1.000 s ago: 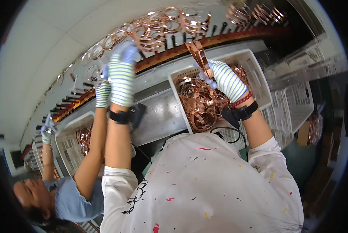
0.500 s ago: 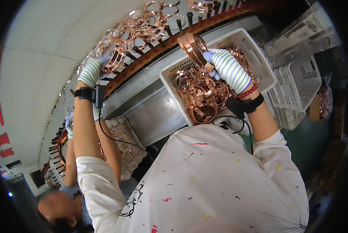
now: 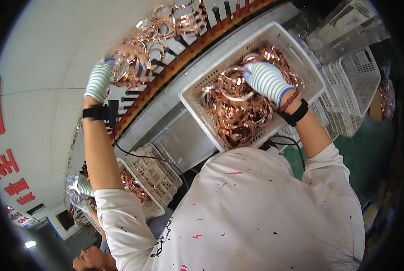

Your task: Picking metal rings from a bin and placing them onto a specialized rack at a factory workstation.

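The head view looks down on a person in a white, paint-spotted shirt point(image 3: 265, 212), both arms raised in front.

The left hand point(image 3: 99, 80) wears a striped glove and is stretched out to a long rack point(image 3: 184, 54) with dark pegs. Copper rings point(image 3: 138, 67) hang on these pegs in a dense row. The fingers are at the rings on the left part of the row and look curled around some of them, but the picture is blurred there and I cannot tell if they really grip. A black band with a small box point(image 3: 103, 112) sits on the left wrist, and a thin cable goes down from it.

The right hand point(image 3: 268, 81), also in a striped glove, is inside a white perforated basket point(image 3: 202, 97) that stands just below the rack. The basket is full of loose copper rings point(image 3: 238, 117). The fingers are closed on one ring point(image 3: 232, 83), which is lifted a little above the pile. A black band is on the right wrist too.

To the right there are more white baskets point(image 3: 355, 81), stacked. Lower left, a second basket point(image 3: 152, 174) holds some copper rings. Near it, a gloved hand point(image 3: 78, 187) of another person shows, and part of this person is at the lower edge.
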The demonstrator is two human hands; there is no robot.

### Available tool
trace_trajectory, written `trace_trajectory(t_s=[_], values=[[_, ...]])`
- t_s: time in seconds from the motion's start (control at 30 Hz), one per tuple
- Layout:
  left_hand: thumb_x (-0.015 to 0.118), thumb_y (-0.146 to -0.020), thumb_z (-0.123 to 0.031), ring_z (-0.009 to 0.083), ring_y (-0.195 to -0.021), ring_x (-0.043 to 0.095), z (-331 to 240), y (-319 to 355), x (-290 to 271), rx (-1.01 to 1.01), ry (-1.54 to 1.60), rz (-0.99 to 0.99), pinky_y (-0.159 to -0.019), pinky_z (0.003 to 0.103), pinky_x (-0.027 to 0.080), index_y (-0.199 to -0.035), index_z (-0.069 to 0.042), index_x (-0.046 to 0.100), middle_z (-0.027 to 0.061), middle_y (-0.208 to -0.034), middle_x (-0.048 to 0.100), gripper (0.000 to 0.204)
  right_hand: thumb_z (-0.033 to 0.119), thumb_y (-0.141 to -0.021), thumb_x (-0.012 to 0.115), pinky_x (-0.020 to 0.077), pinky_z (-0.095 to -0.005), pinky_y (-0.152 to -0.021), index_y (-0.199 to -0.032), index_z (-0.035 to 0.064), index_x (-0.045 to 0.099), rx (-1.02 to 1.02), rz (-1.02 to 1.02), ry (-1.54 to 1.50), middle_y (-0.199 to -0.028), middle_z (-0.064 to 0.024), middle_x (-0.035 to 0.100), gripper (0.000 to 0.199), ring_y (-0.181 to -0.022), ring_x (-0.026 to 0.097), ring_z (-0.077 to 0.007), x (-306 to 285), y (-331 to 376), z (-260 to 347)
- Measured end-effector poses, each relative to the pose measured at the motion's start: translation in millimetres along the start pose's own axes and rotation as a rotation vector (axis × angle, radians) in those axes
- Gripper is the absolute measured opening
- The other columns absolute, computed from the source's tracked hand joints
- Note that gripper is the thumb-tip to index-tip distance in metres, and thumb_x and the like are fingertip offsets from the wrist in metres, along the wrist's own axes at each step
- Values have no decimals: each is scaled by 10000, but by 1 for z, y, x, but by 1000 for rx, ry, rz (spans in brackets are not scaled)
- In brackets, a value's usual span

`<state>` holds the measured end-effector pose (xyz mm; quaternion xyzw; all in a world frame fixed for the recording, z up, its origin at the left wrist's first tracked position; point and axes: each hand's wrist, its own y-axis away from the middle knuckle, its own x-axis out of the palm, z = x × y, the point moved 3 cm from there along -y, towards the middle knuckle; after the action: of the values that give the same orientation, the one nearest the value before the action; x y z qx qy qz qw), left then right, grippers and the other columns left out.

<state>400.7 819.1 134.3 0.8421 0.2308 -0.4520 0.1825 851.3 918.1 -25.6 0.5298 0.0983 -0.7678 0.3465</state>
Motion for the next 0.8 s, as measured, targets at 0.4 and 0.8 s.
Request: trace_trajectory(t_s=[0.4,0.8], values=[[700,-939,-452,179,-874,705,56,9,8,59,-352,433,-805,360,561,-1115,-25,705,67,-949,750,462,698,-952,498,456,-443,-1077,-1355,-99,570,-152,-246,-613,-1323,-327,625,896,-1268,606,-415,-79,-90,75],[671,-875,-80,242,-806,707,-16,142,-25,544,-160,-705,-747,361,584,-1179,-30,703,100,-899,733,310,170,-920,628,574,-453,-851,-1225,63,686,-492,-586,-109,-980,-191,749,329,-925,728,-364,-93,-101,188]])
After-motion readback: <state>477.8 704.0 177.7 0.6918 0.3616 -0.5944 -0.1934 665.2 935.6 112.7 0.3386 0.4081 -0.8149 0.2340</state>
